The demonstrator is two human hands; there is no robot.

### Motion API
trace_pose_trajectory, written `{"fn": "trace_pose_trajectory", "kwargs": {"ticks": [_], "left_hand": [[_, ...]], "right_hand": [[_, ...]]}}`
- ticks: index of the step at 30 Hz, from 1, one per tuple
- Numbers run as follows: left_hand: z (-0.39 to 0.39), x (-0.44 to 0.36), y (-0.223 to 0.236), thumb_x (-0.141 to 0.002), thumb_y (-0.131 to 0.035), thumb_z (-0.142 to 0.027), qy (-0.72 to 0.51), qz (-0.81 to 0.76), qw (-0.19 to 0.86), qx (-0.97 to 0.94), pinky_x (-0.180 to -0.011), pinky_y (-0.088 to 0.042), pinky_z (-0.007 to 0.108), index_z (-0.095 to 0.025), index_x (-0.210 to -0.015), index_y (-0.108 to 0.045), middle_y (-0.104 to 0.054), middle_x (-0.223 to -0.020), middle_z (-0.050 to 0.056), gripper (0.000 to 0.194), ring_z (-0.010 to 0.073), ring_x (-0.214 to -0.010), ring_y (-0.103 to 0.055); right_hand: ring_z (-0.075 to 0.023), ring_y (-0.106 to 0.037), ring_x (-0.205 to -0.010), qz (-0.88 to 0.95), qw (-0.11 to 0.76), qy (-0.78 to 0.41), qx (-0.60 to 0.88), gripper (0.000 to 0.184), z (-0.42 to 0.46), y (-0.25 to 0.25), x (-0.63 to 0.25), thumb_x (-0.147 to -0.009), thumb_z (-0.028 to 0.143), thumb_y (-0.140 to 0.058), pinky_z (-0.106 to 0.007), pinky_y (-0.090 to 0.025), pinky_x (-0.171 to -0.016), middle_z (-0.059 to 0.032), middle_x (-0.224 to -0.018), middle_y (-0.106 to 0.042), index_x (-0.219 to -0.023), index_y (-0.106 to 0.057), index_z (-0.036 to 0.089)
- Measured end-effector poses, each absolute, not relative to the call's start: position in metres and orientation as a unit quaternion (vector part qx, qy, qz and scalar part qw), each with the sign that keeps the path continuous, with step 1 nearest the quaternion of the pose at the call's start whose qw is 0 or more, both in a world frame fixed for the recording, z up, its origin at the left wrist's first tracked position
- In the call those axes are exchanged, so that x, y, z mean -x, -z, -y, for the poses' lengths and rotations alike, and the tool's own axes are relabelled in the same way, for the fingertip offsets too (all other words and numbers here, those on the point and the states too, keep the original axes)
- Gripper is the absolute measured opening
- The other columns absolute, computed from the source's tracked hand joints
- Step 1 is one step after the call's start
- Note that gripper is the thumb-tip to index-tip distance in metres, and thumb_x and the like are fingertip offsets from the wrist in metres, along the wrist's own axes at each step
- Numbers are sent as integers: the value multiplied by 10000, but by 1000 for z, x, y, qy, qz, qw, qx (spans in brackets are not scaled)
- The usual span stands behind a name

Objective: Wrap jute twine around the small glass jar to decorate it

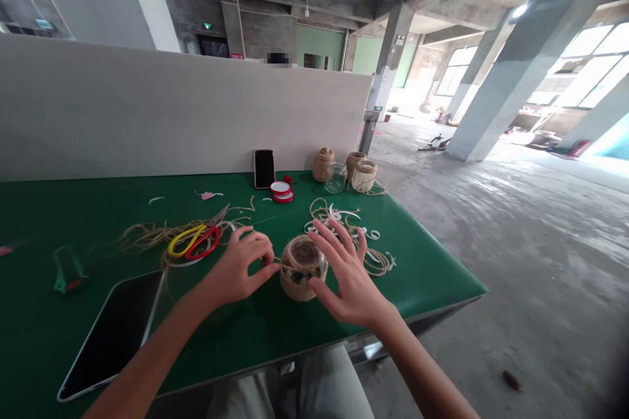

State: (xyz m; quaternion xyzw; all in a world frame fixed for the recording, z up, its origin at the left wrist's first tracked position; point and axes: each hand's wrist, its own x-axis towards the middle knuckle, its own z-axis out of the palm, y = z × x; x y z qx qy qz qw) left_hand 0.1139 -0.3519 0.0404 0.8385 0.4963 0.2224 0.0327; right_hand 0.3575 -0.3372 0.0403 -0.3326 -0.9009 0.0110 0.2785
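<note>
A glass jar (301, 291), partly wrapped in jute twine, stands on the green table in front of me. Its lower part is covered by twine, while bare glass shows higher up. On the jar's left, my left hand (248, 263) pinches a strand of twine (277, 262) between thumb and finger; the strand runs to the jar. My right hand (346, 278) is at the jar's right side, fingers spread and thumb by the glass. Whether that thumb touches the jar I cannot tell. Loose twine and white strips (378, 262) lie behind my right hand.
Scissors (202, 242) with yellow and red handles lie on twine at the left. A tablet (115, 327) is nearer me, with a green tape dispenser (69, 272) beyond. Tape rolls (282, 190), a phone (265, 169), a bare jar (335, 178) and wrapped jars (364, 177) line the white partition (187, 111).
</note>
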Motion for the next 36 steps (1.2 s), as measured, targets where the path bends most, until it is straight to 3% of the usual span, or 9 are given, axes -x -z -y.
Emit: {"fn": "trace_pose_trajectory", "kwargs": {"ticks": [5, 8, 18, 22, 29, 34, 36], "left_hand": [[349, -114, -38, -854, -487, -302, -233, -494, 22, -837, -1035, -235, 480, -206, -714, -480, -608, -787, -2, 169, 184, -908, -553], [348, -113, -38, -859, -480, -306, -239, -496, 18, -835, -1037, -237, 469, -205, -711, -477, -614, -792, -3, 179, 179, -900, -557], [341, -114, -40, -875, -441, -368, -218, -515, 33, -828, -1059, -209, 470, -210, -739, -492, -636, -852, 2, 214, 177, -905, -555], [339, -114, -38, -880, -424, -381, -215, -515, 30, -830, -1056, -212, 476, -214, -747, -492, -633, -853, 5, 224, 180, -916, -554], [341, -116, -39, -870, -448, -356, -220, -516, 30, -827, -1051, -212, 478, -208, -742, -503, -632, -854, 7, 203, 182, -919, -552], [344, -117, -41, -876, -454, -370, -219, -513, 31, -829, -1049, -208, 473, -206, -747, -507, -631, -866, 8, 215, 187, -928, -553], [345, -116, -42, -880, -452, -377, -221, -514, 33, -828, -1052, -204, 472, -206, -745, -507, -628, -869, 8, 225, 187, -928, -552]], "right_hand": [[-253, -327, -1338, 886, 331, 96, 310, 469, 354, -25, -354, -897, 301, -451, -530, 141, -1109, 0, -1422, -441, -1358, -415, 225], [-217, -413, -1278, 870, 369, 136, 297, 438, 359, -11, -353, -891, 244, -475, -506, 156, -1117, 15, -1351, -523, -1328, -459, 215], [-202, -497, -1201, 843, 400, 192, 304, 414, 353, 10, -351, -865, 213, -503, -492, 64, -1133, 20, -1267, -598, -1278, -519, 229], [-212, -542, -1141, 826, 426, 191, 317, 388, 350, 16, -347, -851, 228, -503, -464, -27, -1125, 39, -1206, -642, -1232, -556, 279], [-204, -553, -1079, 819, 465, 123, 312, 417, 352, 12, -342, -834, 177, -504, -423, -104, -1066, 56, -1177, -660, -1235, -545, 284], [-246, -443, -1192, 807, 453, -60, 373, 339, 355, -10, -347, -889, 193, -394, -457, -230, -999, 94, -1205, -633, -1060, -646, 341], [-226, -425, -1217, 788, 464, -121, 387, 376, 351, -17, -349, -920, 208, -329, -436, -283, -995, 79, -1326, -540, -1126, -616, 338]]}}
